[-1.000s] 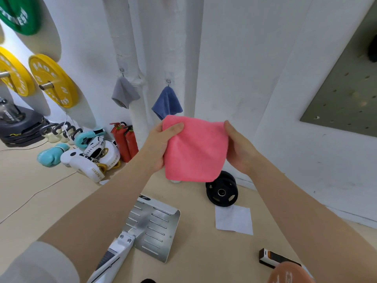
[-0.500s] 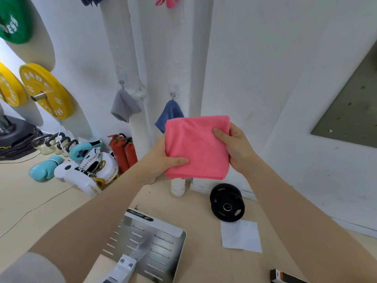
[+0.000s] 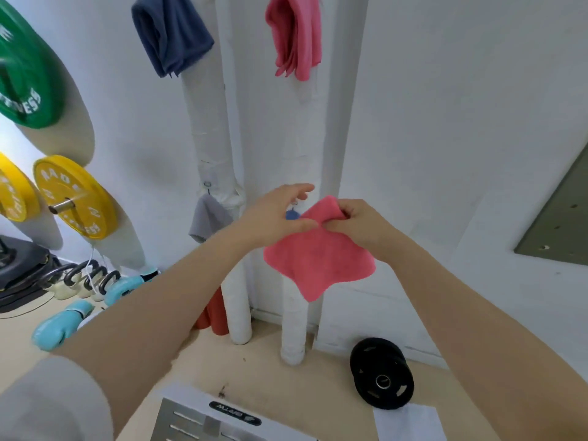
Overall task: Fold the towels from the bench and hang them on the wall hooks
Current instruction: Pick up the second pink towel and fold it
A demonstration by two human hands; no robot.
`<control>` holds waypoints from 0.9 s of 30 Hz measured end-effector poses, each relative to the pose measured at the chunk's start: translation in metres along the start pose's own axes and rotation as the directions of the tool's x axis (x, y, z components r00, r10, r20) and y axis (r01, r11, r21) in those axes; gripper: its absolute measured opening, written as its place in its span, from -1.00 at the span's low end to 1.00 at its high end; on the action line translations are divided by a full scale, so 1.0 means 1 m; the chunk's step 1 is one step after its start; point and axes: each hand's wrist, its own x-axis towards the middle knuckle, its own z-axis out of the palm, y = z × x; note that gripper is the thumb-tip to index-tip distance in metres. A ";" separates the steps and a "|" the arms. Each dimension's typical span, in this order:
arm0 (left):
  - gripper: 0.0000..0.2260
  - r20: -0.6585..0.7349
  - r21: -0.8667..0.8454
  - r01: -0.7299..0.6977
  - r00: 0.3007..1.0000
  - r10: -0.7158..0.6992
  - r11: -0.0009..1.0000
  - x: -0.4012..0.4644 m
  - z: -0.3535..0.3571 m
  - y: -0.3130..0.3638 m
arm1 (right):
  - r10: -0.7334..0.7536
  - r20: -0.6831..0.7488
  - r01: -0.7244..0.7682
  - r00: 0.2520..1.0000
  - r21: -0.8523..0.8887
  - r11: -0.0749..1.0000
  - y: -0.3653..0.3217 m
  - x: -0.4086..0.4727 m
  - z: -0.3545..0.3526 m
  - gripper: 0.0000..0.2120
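A folded pink towel (image 3: 318, 265) hangs from my hands in front of the white wall pipes. My right hand (image 3: 359, 227) grips its top corner. My left hand (image 3: 276, 214) pinches the same corner from the left, its fingers reaching toward a small wall hook (image 3: 294, 202). A blue towel (image 3: 291, 214) on that hook is mostly hidden behind my hands. A grey towel (image 3: 206, 219) hangs on the hook to the left. Higher up hang a dark blue towel (image 3: 171, 36) and another pink towel (image 3: 294, 36).
Green (image 3: 22, 74) and yellow weight plates (image 3: 73, 195) are mounted on the left wall. Boxing gloves (image 3: 60, 324) and kettlebells lie on the floor at left. A black weight plate (image 3: 381, 374) and white paper (image 3: 410, 421) lie at lower right, a metal plate (image 3: 203, 421) at the bottom.
The view tilted up and moved nearer the wall. Both hands shifted from the towel's sides to its top corner, so it now hangs as a diamond close to the hook.
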 end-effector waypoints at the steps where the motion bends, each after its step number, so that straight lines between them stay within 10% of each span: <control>1: -0.49 0.023 0.060 -0.027 0.999 0.026 0.998 0.010 -0.005 0.003 | -0.024 0.008 0.024 1.000 0.023 0.999 -0.011 0.006 0.001 -0.76; 7: -0.56 -0.109 0.010 -0.092 0.990 0.092 0.996 0.057 -0.054 0.011 | -0.119 0.040 0.101 0.992 0.306 0.947 -0.070 0.053 -0.019 -0.82; 14: -0.65 -0.080 -0.455 -0.125 0.992 0.099 0.881 0.115 -0.117 0.038 | -0.388 -0.236 0.417 0.891 0.087 0.905 -0.128 0.128 -0.046 -0.83; 27: -0.83 -0.429 -0.564 -0.351 0.898 0.097 0.747 0.260 -0.208 0.051 | -0.711 -0.139 0.718 0.689 -0.003 0.696 -0.213 0.255 -0.162 -0.85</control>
